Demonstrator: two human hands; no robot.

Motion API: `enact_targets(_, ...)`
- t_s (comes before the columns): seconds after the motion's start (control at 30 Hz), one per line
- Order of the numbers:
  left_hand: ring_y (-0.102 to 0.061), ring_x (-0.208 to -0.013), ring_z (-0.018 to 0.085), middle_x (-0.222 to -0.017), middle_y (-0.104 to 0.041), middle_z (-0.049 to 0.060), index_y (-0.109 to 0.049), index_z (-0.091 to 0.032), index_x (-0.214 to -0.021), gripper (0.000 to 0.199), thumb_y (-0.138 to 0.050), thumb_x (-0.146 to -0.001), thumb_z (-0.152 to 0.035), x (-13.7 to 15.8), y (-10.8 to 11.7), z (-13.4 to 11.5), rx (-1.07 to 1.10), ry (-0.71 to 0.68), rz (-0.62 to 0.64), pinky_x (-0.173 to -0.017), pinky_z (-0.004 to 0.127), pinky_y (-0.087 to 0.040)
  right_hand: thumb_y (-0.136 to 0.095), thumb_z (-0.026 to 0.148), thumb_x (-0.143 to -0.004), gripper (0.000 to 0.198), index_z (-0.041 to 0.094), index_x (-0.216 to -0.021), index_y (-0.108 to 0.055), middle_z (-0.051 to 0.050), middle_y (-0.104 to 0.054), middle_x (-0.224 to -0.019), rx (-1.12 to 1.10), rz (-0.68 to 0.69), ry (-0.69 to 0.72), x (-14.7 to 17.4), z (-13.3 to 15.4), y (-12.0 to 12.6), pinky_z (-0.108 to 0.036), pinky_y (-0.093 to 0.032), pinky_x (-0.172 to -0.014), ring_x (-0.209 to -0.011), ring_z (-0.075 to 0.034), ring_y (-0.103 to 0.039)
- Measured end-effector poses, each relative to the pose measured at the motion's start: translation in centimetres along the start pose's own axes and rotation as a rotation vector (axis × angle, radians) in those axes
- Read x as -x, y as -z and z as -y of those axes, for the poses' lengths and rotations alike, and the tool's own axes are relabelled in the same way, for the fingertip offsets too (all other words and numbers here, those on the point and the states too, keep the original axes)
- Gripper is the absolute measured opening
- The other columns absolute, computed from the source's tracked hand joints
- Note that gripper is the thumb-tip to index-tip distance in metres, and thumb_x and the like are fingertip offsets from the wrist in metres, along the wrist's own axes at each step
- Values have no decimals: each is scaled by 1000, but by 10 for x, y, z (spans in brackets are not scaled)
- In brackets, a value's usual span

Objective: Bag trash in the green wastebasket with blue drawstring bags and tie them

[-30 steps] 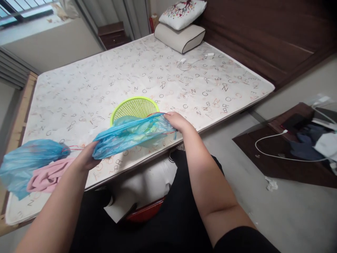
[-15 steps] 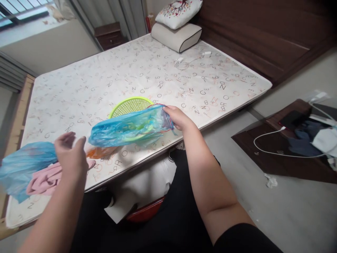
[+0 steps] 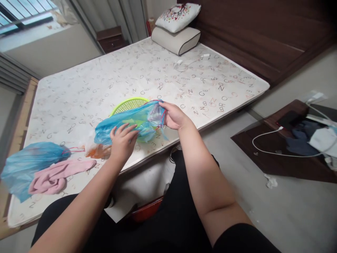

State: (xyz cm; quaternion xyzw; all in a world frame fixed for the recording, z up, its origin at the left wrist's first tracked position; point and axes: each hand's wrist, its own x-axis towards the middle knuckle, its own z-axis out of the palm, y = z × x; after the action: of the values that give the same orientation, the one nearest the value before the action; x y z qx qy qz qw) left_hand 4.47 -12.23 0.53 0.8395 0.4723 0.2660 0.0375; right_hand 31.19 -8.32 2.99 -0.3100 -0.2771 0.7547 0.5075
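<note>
My right hand (image 3: 173, 116) grips the mouth of a blue plastic bag (image 3: 107, 128), near its red drawstring. The bag is stretched out sideways in front of a yellow-green mesh basket (image 3: 129, 105), covering most of it. Over the bag's near side is my left hand (image 3: 123, 140), fingers apart and slightly bent; whether it presses on the plastic I cannot tell. Beside that wrist lies a crumpled orange plastic bag (image 3: 98, 151). Farther left, a pink cloth (image 3: 52, 177) rests against a second blue plastic bag (image 3: 34, 158) with a red drawstring.
The letter-printed mattress (image 3: 94, 80) bears cables and, at the far end, a patterned pillow (image 3: 179, 17) on a beige cushion (image 3: 175, 39). A dark headboard (image 3: 242, 38) stands behind. On the right is a brown cabinet (image 3: 252, 158) with cloths and a white cable.
My left hand has moved right, from above the pink cloth to the blue bag. My right hand has shifted slightly left with the bag's mouth.
</note>
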Motion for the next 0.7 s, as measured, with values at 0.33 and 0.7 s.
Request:
enact_targets(0.33,-72,-104,23,-108,-79,6,-76,-22,-101,20,-65,-96,-38,-8,43,-7,552,502,-238,-99,35,-54,-50,38,-105,21,25,-114,-64,-3,-75,-89,-11,-95,-14,9,18,-13,-28,-57,-60,-75,-19,-75)
enact_targets(0.7,-70,-58,20,-79,-78,6,-69,-18,-88,31,-80,-79,-45,-28,74,-10,905,747,-223,-52,28,-54,-63,48,-100,23,26,-109,-63,-1,-73,-90,68,-162,97,-2,16,-37,-25,-55,-62,-76,-16,-76)
